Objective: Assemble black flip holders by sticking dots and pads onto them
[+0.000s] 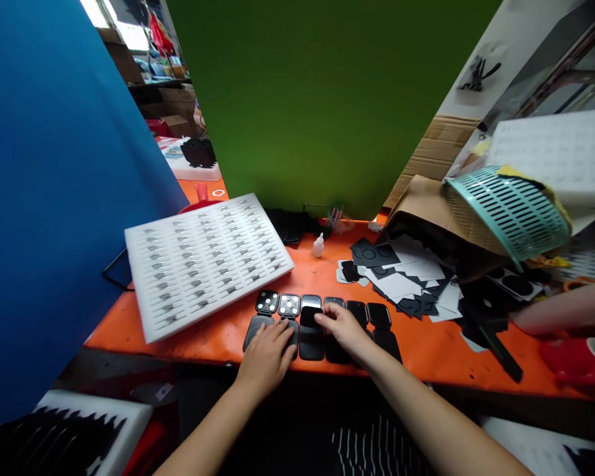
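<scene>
A row of black hinged cases (311, 345) lies opened along the front edge of the orange table. White dots show in the upper halves of the two leftmost cases (289, 305). My left hand (266, 354) rests with its fingers spread over the lower halves of those two. Between finger and thumb, my right hand (342, 325) pinches a small black square piece (309, 316) over the third case from the left. Part of the cases to the right is covered by my right hand and forearm.
A white foam tray (208, 261) with metal pieces lies back left. Behind the cases stands a small white bottle (318, 246). Black and white sheets (399, 281), a cardboard box (436, 215) and a teal basket (513, 211) are right. Another person's forearm (560, 309) reaches in.
</scene>
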